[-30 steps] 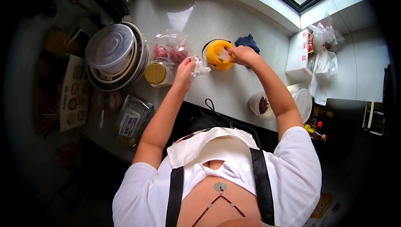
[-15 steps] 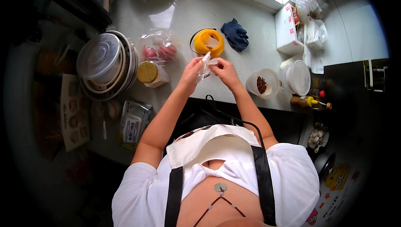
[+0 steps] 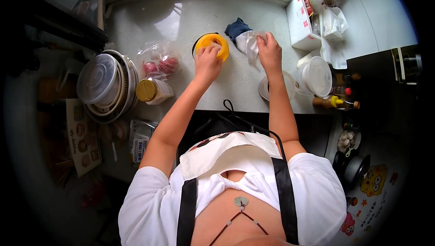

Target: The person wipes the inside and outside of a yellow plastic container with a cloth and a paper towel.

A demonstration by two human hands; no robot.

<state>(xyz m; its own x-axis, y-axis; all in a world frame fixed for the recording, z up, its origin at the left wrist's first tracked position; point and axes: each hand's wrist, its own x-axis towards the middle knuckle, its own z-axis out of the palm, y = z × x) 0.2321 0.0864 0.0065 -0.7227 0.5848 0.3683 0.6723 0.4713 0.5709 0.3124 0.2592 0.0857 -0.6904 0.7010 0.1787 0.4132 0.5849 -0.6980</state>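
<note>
My left hand [image 3: 208, 61] is at the round yellow container [image 3: 218, 42], its curled fingers over the opening. The fingertips are hidden, so I cannot make out what they pinch. A thin translucent plastic bag [image 3: 248, 44] hangs from my right hand [image 3: 270, 51], which is closed on its edge. The bag spreads leftward and partly covers a dark blue cloth [image 3: 236, 28] lying on the counter. Below my right hand, the forearm hides part of a clear round tub [image 3: 287, 85].
On the left stand stacked bowls and colanders [image 3: 97, 81], a jar with a gold lid [image 3: 147, 90] and a clear bag of pinkish-red items [image 3: 156, 66]. To the right are a white box [image 3: 301, 24], white round lids [image 3: 316, 76] and bottles [image 3: 335, 102].
My hands have moved apart. The left has gone up to the yellow container; the right has carried the plastic bag up and right, beside the blue cloth. The view has shifted slightly.
</note>
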